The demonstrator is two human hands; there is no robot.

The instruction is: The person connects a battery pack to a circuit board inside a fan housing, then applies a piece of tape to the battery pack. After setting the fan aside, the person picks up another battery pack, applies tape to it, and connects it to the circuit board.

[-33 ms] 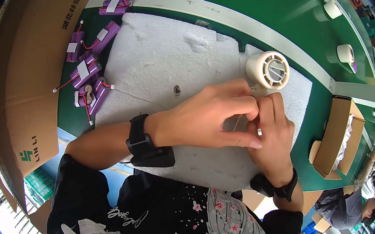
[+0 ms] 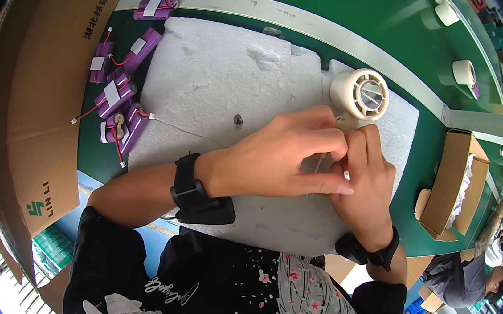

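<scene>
**Two hands closed on one small part, foam pad**

Two hands met over the white foam pad (image 2: 223,79) that lay on the green worktop (image 2: 355,7). The left hand (image 2: 282,157) reached across the pad's middle, its grip pinched together on a small, thin part (image 2: 320,165); the right hand (image 2: 368,176) met it from the pad's right side, its fingertips (image 2: 346,175) likewise closed on the same part. The part sat between both grips, just above the pad's right half, mostly hidden; its kind could not be told.

Each wrist bore a black band (image 2: 198,191).

One cream round fan housing (image 2: 361,95) stood on the pad's upper right corner, just beyond the hands.

Several purple battery packs (image 2: 119,95) with red wires lay on the worktop off the pad's left edge, one more (image 2: 155,8) at its upper left corner.

One open brown cardboard box (image 2: 36,89) stood farther left of the pad, past the packs.

One small cardboard carton (image 2: 456,180) sat right of the pad.

Two tape rolls (image 2: 464,73) lay well beyond the pad's upper right.
</scene>
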